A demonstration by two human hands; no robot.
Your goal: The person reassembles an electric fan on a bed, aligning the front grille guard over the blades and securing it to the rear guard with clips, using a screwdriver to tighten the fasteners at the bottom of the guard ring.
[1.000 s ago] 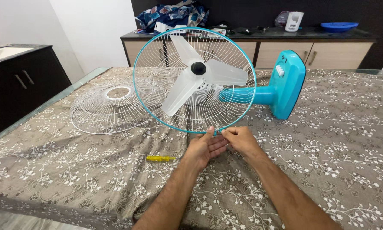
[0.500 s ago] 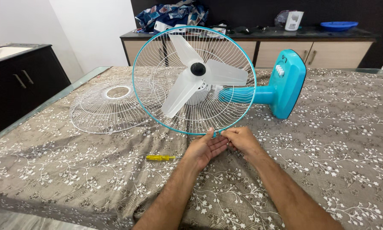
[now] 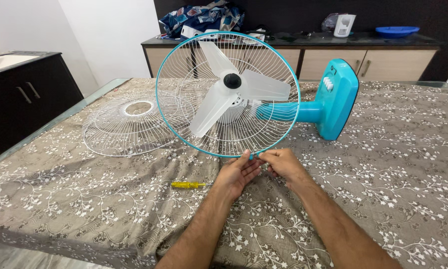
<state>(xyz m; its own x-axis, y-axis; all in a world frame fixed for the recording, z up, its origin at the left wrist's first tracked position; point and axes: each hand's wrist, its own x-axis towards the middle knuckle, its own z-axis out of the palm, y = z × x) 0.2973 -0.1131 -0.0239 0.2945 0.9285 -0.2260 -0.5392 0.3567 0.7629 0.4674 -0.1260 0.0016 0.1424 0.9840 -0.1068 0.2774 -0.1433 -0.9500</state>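
A turquoise table fan [image 3: 333, 99] lies on its side on a table covered with a grey-brown floral cloth [image 3: 84, 199]. Its wire guard with a turquoise rim [image 3: 156, 94] faces me, with white blades [image 3: 234, 92] inside. My left hand [image 3: 239, 172] and my right hand [image 3: 281, 164] both pinch the bottom of the rim, close together. A loose white wire guard [image 3: 134, 122] lies flat to the left of the fan. Left of my left hand, a yellow screwdriver [image 3: 186, 185] rests on the cloth.
A black cabinet with a sink [image 3: 24, 94] stands at the left. Behind the table runs a wooden sideboard [image 3: 393, 62] carrying bundled clothes [image 3: 204, 15], a small white appliance [image 3: 344, 25] and a blue dish [image 3: 397, 31].
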